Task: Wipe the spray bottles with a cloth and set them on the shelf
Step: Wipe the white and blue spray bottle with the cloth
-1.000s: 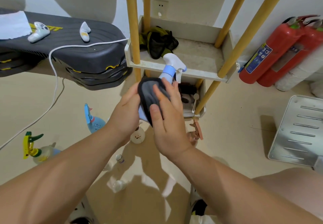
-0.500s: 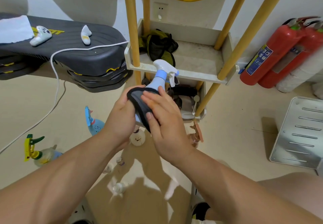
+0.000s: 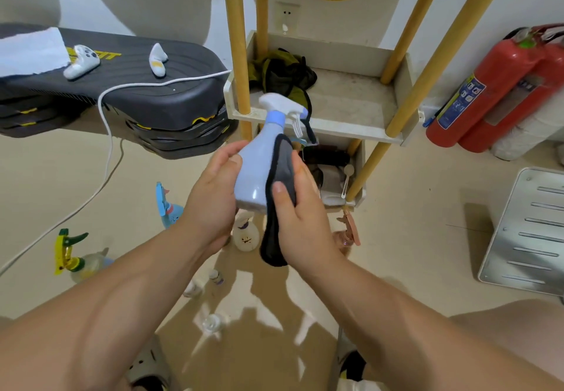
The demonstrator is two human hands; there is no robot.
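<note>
Head view: the pale blue plastic spray bottle with white trigger is nozzle-up between both hands, before the cream yellow-posted shelf, whose top tier bears a crumpled olive bag. The left hand grips its side. The right hand, fingers curled, presses a grey black-edged cloth against the other.

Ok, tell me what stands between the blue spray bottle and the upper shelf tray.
Nothing visible does. The spray bottle is held just in front of the upper tray; a dark green bundle covers only its left side.
</note>
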